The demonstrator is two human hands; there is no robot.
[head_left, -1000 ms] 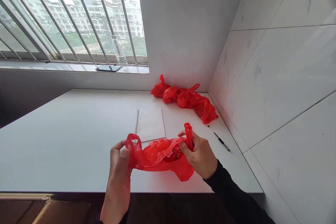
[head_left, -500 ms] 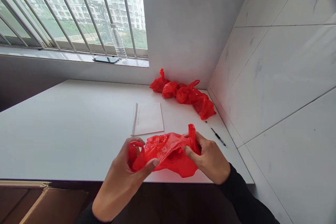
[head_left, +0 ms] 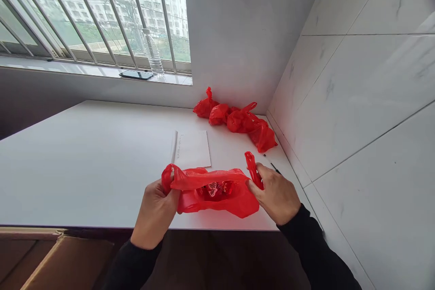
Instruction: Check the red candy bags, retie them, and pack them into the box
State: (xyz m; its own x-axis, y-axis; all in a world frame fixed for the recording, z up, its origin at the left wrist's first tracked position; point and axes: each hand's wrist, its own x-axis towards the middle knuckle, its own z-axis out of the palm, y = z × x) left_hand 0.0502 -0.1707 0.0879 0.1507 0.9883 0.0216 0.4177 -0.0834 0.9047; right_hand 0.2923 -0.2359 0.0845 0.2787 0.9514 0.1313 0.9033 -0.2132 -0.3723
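A red plastic bag [head_left: 234, 204] is stretched between my two hands above the table's front edge, its mouth pulled wide. Inside it lie small red wrapped packets [head_left: 215, 189] with pale printing; how many is hard to make out. My left hand [head_left: 157, 210] is closed on the bag's left handle, the thumb toward the opening. Around the right handle, which sticks up as a loop, my right hand [head_left: 276, 192] is closed.
Several tied red bags [head_left: 239, 120] lie along the back right corner. A white notebook [head_left: 193, 149] and a partly hidden black pen [head_left: 276, 168] lie behind my hands. On the sill are a phone [head_left: 136, 74] and a clear bottle [head_left: 152, 54]. A cardboard box [head_left: 68, 260] stands below left.
Both hands have spread the bag's mouth, so the packets inside now show. My left hand has closed on the left handle and turned upright.
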